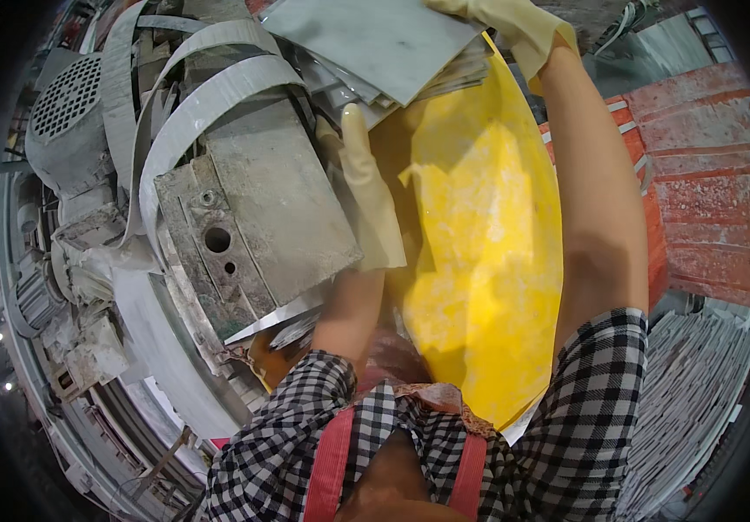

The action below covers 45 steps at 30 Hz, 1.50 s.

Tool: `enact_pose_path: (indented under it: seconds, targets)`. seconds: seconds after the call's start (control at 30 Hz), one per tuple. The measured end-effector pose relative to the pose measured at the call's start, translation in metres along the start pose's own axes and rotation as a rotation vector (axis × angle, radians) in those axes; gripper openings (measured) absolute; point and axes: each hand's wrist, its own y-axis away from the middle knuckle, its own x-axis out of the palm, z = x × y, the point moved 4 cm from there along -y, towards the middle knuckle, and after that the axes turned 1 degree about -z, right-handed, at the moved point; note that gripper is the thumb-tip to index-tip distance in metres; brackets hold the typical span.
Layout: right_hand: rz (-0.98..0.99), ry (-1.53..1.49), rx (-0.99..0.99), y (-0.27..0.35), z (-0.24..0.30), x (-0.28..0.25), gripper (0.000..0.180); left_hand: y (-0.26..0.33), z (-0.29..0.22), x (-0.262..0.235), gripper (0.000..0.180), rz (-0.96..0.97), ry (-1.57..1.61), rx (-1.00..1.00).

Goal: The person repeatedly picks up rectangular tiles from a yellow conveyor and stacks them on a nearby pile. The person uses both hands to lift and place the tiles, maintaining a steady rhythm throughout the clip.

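Observation:
Both my hands wear cream rubber gloves. At the far edge of the view, my right hand grips the right far corner of a grey marble-look tile, its fingertips partly cut off by the picture's edge. That tile lies on top of several others, fanned unevenly beneath it. My left hand is lower, between the machine's metal block and a yellow sheet. Its stretched digit points toward the near edge of the lower tiles, apart from another finger. The remaining fingers are hidden.
A dusty machine with a metal block, curved grey bands and a perforated motor cover crowds the left. Red-orange dusty sheeting lies at the right. Below it stands a tall stack of thin slabs.

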Motion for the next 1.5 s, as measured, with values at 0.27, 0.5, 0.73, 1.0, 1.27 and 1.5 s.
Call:
enact_pose_path:
  seconds: [0.27, 0.5, 0.73, 1.0, 1.27, 1.5]
  targets:
    - [-0.016, -0.387, 0.041, 0.013, -0.072, 0.038, 0.093, -0.016, -0.019, 0.002, 0.049, 0.059, 0.345, -0.198]
    - [-0.023, -0.597, 0.104, 0.037, -0.103, 0.067, 0.083, -0.029, -0.034, 0.017, 0.049, 0.153, 0.718, -0.464]
    - [-0.025, -0.683, 0.106, 0.049, -0.101, 0.092, 0.073, -0.032, -0.047, 0.028, 0.049, 0.259, 0.859, -0.573]
    - [-0.056, -0.751, 0.125, 0.068, -0.099, 0.119, 0.062, -0.043, -0.031, 0.034, 0.053, 0.248, 0.79, -0.464]
    - [-0.073, -0.754, 0.158, 0.086, -0.091, 0.103, 0.052, -0.035, -0.037, 0.021, 0.053, 0.285, 0.707, -0.456]
    - [-0.585, -0.578, 0.544, 0.103, -0.133, 0.159, 0.043, -0.039, -0.028, 0.022, 0.052, 0.307, 0.491, -0.341]
